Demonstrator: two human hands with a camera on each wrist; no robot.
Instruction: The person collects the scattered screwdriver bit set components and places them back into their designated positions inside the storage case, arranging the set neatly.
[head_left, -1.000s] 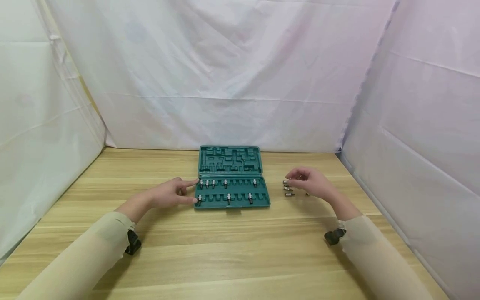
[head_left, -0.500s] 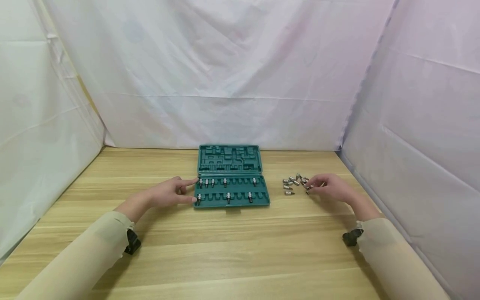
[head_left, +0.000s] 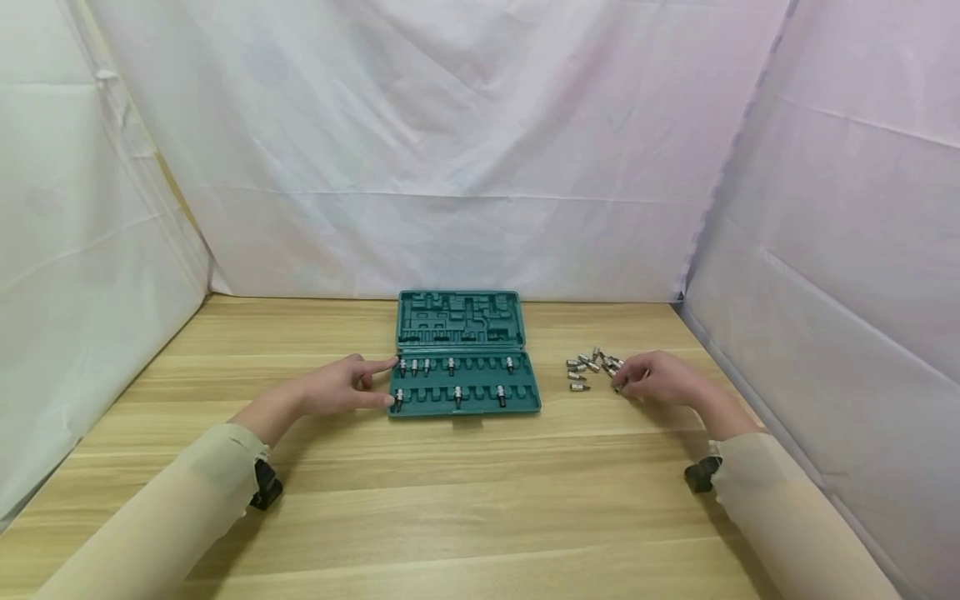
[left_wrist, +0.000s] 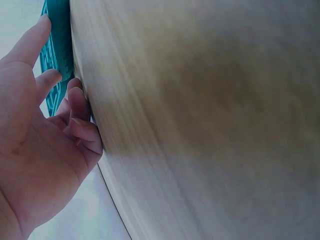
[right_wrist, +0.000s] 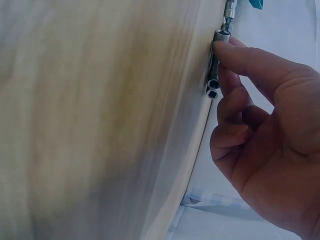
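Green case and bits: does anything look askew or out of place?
The loose bits look untidy: jumbled on the table right of the case, pointing different ways, while the seated bits line up in rows.

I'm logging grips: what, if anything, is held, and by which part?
The right hand pinches a socket bit near one end; the left hand only touches the green case at its left side.

Case [head_left: 480, 382]: at your twelve o'clock on the desk [head_left: 450, 500], lid [head_left: 461, 318] behind.
Seated bits [head_left: 457, 397]: five in its far row, three in the near.
Loose bits [head_left: 588, 364]: on the desk, three o'clock from the case.
Left grip [head_left: 337, 387]: touching the case's nine o'clock edge.
Right grip [head_left: 652, 379]: at the loose bits' four o'clock side.
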